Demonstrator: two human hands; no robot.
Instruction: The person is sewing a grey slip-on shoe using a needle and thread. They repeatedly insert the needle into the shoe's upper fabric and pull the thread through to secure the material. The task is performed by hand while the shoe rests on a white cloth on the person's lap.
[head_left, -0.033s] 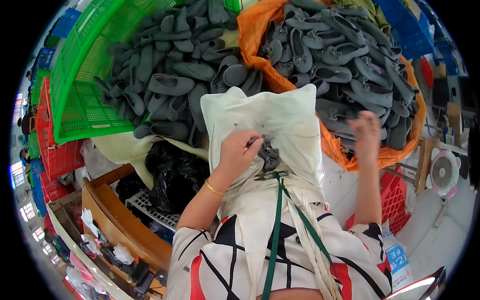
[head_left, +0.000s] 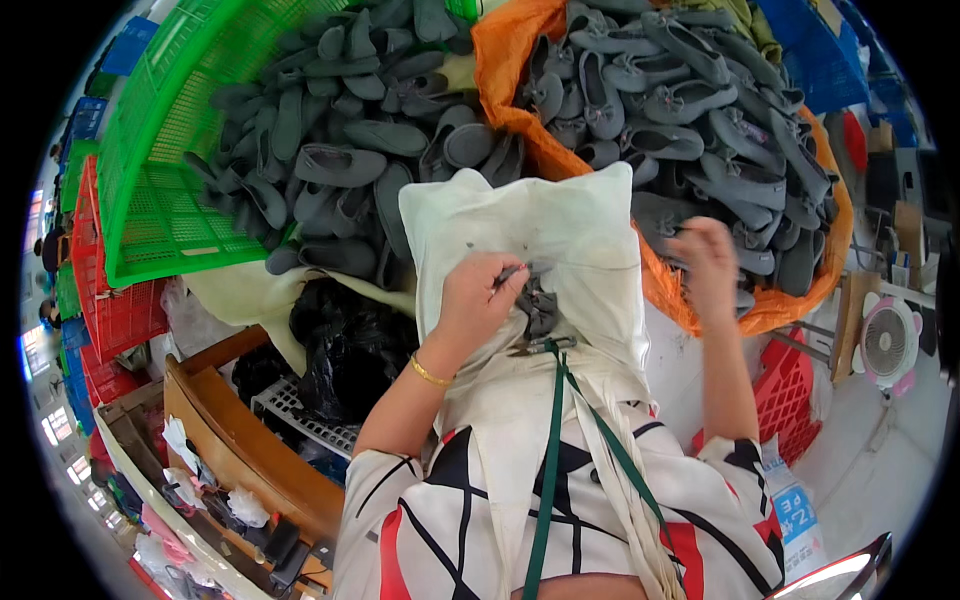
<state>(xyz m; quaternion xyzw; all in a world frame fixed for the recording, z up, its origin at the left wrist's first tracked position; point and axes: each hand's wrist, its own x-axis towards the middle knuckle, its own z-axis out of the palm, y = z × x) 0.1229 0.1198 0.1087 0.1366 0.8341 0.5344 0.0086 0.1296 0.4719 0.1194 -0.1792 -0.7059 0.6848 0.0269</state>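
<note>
Green plastic crate (head_left: 170, 200): far left, tilted, its upper end cut off by the picture's rim; grey slippers (head_left: 340, 165) spill out of it in a heap.

Black plastic bag (head_left: 345, 350): below the heap, crumpled; contents hidden.

Left hand (head_left: 478, 300): fingers pinched together on a small dark item at the middle of the pad; what they grip is too small to make out. Gold bangle (head_left: 430, 375) at the wrist.

Cream cloth pad (head_left: 530, 230): centre, lying over the lap, its far corners up against both slipper heaps.

Grey slipper piece (head_left: 540, 305): on the pad, just beside the left fingertips, bunched up and partly covered by them.

Small snips (head_left: 535, 347): on the pad just below that piece, tied to a green cord (head_left: 545, 470).

Right hand (head_left: 705, 262): raised over the pad's right edge, motion-blurred; whether the fingers are apart or closed cannot be told.

Orange sack (head_left: 510, 90): right, open, filled with more grey slippers; far side cut off.
</note>
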